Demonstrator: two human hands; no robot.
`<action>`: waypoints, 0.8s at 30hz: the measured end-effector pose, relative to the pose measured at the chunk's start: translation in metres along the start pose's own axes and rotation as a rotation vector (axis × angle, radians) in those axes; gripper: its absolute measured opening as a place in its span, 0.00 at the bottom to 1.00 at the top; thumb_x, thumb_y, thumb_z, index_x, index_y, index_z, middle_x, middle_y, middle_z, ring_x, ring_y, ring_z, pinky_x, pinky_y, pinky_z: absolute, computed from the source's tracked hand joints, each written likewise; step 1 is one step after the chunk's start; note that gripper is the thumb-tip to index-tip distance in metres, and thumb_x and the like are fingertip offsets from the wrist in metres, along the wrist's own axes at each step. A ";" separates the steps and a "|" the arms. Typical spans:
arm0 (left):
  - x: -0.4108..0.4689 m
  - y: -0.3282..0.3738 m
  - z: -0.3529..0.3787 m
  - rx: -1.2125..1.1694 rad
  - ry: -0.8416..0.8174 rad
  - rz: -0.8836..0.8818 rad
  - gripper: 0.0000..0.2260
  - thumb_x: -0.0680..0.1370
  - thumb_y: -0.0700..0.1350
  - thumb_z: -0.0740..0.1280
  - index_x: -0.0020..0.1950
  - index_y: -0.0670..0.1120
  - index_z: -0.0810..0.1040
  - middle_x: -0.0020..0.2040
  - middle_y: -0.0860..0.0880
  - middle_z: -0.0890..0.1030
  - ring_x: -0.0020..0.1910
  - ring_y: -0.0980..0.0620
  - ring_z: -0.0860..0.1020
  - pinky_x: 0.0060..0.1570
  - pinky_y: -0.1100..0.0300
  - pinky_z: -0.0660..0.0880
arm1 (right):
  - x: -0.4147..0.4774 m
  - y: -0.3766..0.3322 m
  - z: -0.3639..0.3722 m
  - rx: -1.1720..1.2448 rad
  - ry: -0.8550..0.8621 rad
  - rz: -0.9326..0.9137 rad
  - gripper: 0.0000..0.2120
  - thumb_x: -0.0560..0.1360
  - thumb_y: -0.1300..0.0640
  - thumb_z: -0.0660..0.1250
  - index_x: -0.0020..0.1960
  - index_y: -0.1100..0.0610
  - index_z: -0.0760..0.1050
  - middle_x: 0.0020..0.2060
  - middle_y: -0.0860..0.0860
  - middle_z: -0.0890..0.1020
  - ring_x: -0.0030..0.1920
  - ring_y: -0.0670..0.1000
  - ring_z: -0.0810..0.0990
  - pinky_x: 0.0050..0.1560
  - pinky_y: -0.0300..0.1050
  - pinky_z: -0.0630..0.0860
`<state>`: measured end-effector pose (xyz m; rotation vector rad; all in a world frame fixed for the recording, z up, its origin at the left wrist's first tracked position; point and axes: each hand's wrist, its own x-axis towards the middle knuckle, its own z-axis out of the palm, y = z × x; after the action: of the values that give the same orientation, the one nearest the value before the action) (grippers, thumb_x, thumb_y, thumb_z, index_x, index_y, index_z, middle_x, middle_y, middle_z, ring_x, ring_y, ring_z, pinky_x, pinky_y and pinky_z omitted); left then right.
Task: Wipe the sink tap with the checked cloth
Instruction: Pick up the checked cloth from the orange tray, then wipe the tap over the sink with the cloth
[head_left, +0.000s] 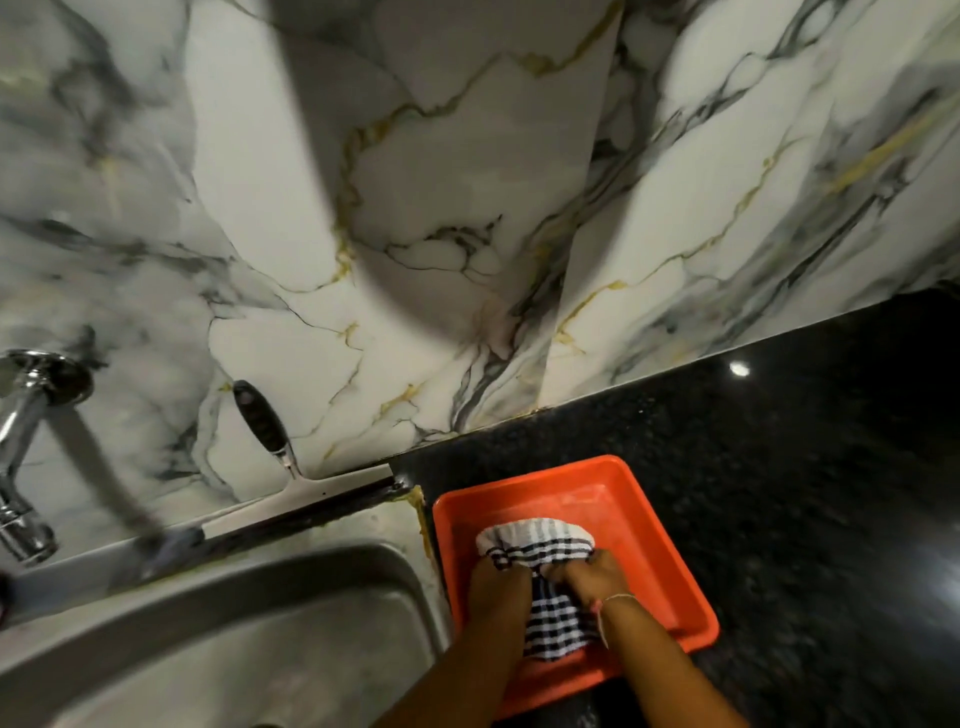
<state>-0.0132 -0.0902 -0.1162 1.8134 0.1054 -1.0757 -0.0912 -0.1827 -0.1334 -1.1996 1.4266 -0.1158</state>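
— Where is the checked cloth (540, 577)?

— In the orange tray (660, 525) on the black worktop (779, 467), just right of the steel sink (234, 623). Both hands are on it: the left hand (498, 582) and right hand (597, 574) have their fingers curled tight around the bunched fabric, a fold bulging out beyond them.

— And the tap (26, 457)?

— Far left, chrome, fixed to the marble wall (467, 208), well apart from the hands. A squeegee (291, 467) leans on the wall behind the sink; whether the cloth is wet, I can't tell.
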 end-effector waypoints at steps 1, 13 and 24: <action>-0.003 0.003 -0.003 -0.001 -0.002 0.005 0.18 0.83 0.44 0.61 0.73 0.44 0.74 0.69 0.39 0.78 0.67 0.39 0.76 0.71 0.44 0.73 | -0.005 -0.001 -0.005 0.080 -0.084 0.032 0.15 0.63 0.67 0.77 0.49 0.68 0.82 0.39 0.64 0.88 0.39 0.61 0.88 0.37 0.49 0.84; -0.085 0.047 -0.176 0.117 0.039 0.659 0.25 0.76 0.31 0.70 0.68 0.53 0.74 0.66 0.43 0.79 0.62 0.49 0.78 0.68 0.52 0.73 | -0.128 -0.047 0.041 0.631 -0.449 -0.011 0.12 0.66 0.61 0.72 0.47 0.65 0.85 0.44 0.62 0.89 0.43 0.61 0.88 0.41 0.55 0.85; -0.072 0.282 -0.490 1.191 1.244 1.613 0.24 0.78 0.46 0.64 0.74 0.44 0.71 0.78 0.34 0.65 0.78 0.31 0.60 0.75 0.37 0.59 | -0.254 -0.192 0.319 -0.044 -0.247 -1.179 0.18 0.79 0.57 0.61 0.66 0.56 0.77 0.65 0.51 0.81 0.66 0.51 0.78 0.71 0.51 0.72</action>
<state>0.3890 0.1718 0.1908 2.2443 -1.2513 1.4401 0.2079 0.0811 0.0768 -1.8773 0.3628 -0.7134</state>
